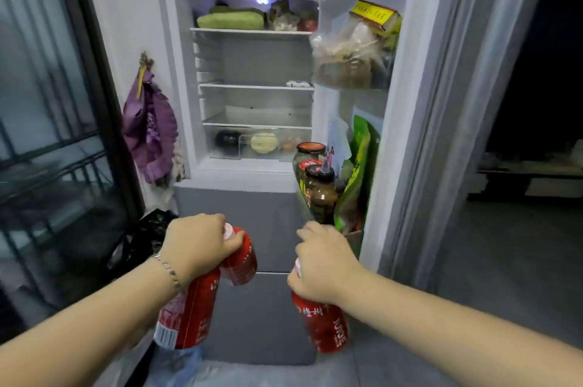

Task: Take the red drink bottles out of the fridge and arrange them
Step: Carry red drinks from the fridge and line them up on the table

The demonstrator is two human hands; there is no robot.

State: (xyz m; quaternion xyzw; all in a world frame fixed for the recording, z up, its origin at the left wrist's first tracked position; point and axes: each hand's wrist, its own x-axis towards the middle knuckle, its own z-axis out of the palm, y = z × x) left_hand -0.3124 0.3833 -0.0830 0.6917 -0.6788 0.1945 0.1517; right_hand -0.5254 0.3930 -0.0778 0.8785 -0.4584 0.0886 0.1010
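Observation:
My left hand point(197, 243) grips two red drink bottles by their tops: one bottle point(189, 312) hangs down under my wrist, the other bottle point(241, 260) sticks out to the right. My right hand point(321, 260) grips the neck of a third red bottle point(325, 325), which hangs below it. Both hands are in front of the grey lower drawers of the open fridge point(252, 96). The middle fridge shelves hold almost nothing.
The fridge door point(419, 102) stands open on the right, its lower rack holding sauce jars point(310, 172) and green packets point(359, 172). Vegetables lie on the top shelf and in the crisper. A purple bag point(148, 131) hangs on the left wall; a black bag point(142, 238) sits below.

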